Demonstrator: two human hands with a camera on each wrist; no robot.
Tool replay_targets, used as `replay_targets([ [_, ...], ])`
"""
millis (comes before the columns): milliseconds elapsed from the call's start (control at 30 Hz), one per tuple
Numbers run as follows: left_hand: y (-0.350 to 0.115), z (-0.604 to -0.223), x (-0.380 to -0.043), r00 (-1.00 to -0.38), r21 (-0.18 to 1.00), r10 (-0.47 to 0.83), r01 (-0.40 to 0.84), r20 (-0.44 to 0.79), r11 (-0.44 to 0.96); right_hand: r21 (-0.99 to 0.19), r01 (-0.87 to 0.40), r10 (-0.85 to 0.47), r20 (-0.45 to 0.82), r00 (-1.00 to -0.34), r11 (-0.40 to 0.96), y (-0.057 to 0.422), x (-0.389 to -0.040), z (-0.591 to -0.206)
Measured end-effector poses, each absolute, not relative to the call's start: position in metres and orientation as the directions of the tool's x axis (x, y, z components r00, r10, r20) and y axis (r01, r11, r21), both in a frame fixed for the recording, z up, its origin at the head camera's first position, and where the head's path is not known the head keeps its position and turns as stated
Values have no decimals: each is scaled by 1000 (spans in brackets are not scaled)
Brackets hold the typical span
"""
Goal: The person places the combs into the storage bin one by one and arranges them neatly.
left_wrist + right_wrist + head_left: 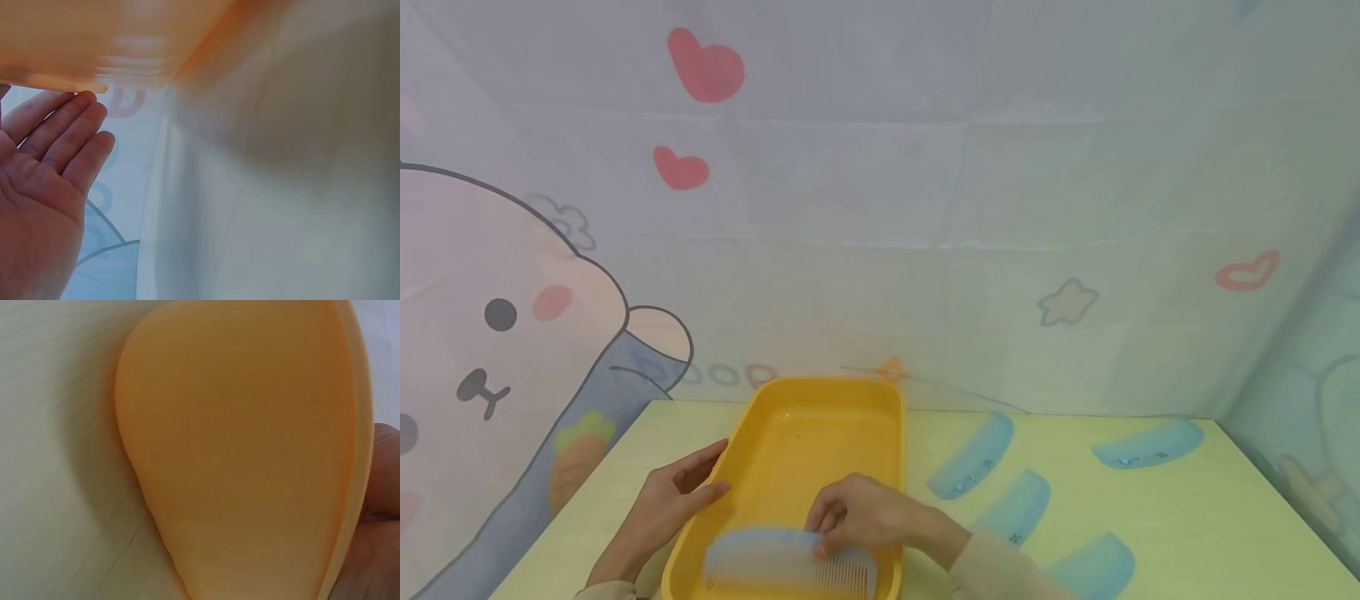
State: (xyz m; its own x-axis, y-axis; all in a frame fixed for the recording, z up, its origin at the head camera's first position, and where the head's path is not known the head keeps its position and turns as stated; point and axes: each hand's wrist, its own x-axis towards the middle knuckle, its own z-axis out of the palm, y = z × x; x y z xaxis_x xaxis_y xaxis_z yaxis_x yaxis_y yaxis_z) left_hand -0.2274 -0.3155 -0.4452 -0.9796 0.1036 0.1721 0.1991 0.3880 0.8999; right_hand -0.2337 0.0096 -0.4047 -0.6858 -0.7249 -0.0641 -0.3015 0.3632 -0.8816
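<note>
Held comb: pale blue comb (775,562) lay crosswise over the near end of the tray, within its outline, teeth toward the wearer; left part blurred. Contact with the tray floor: could not tell.
Right hand: right hand (868,512) clamped on the comb, thumb and fingers pinching its upper edge right of the middle.
Tray: yellow tray (820,433), long, round-cornered, on the table, its far end near the backdrop.
Left hand: left hand (662,504) at the tray's left side, thumb on the rim, fingers outside; in the left wrist view the fingers were straight, tips at the tray's edge.
Loose combs: four blue, right of the tray. Far-left comb (973,456) slanted; middle comb (1018,504) and near comb (1097,567) partly covered by the right sleeve (1000,571); far-right comb (1148,444) well apart from the tray. Small dark marks on all but the near one.
Table: pale yellow-green table (1195,517).
Backdrop: light cloth (925,183), printed with hearts, a star and a bear.
</note>
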Motion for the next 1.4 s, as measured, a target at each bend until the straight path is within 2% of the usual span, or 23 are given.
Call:
replay_targets([
  [500,-315,-444,-227,-981,898,99,194,168,394,-798,-414,-743,-61,-667,437,4,-226,-408],
  [733,-315,-444,-227,-981,900,100,190,164,392,-645,-566,-761,-36,-648,513,1,-225,-413],
  [867,-316,-444,-227,-982,902,99,188,163,387,-592,-610,-774,-38,-632,527,0,-225,-415],
  [1267,-316,-444,-227,-981,898,98,190,164,397,-533,-651,-786,-45,-616,541,1,-223,-417],
  [1400,-315,-444,-227,-983,898,94,183,159,400,-562,-635,-782,-35,-622,530,3,-223,-416],
])
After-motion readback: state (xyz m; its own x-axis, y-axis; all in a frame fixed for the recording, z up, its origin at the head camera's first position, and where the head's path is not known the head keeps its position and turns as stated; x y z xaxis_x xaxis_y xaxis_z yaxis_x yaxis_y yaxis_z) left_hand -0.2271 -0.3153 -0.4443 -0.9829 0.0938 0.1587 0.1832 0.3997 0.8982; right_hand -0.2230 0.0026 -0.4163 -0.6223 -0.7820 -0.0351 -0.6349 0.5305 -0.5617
